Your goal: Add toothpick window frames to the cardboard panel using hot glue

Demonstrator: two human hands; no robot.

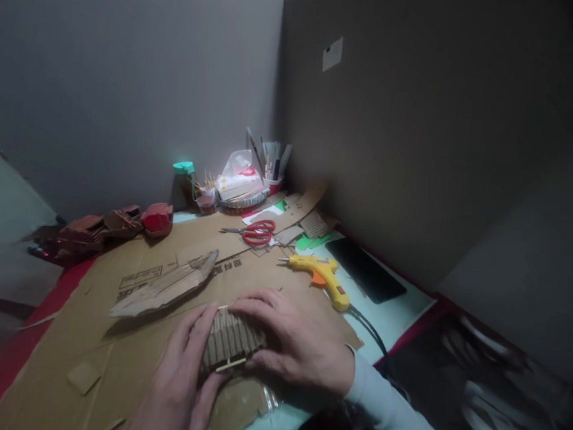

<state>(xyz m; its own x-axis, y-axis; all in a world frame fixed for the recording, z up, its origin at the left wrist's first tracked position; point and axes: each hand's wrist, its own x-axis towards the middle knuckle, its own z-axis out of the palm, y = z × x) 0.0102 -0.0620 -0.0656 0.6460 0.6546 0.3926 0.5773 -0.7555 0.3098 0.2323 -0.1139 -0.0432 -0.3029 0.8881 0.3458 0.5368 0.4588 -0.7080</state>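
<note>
Between my two hands sits a small piece of ribbed corrugated cardboard (233, 336), with thin pale sticks along its near and far edges. My left hand (187, 353) grips its left side, thumb at the near edge. From the right, my right hand (290, 339) curls its fingers over the top edge and its thumb along the lower right. A boat-shaped cardboard piece (167, 288) lies on the big cardboard sheet (63, 356) to the left. Right of my hands rests a yellow glue gun (324, 275) with an orange trigger, its cord trailing toward me.
Red-handled scissors (259, 233) lie beyond my hands, near cardboard scraps (316, 224). A black phone (366, 270) lies at the right. Dark red cardboard constructions (109, 229) stand back left. A tissue pack (242, 178), a teal-lidded jar (183, 182) and a cup of tools (274, 174) line the wall.
</note>
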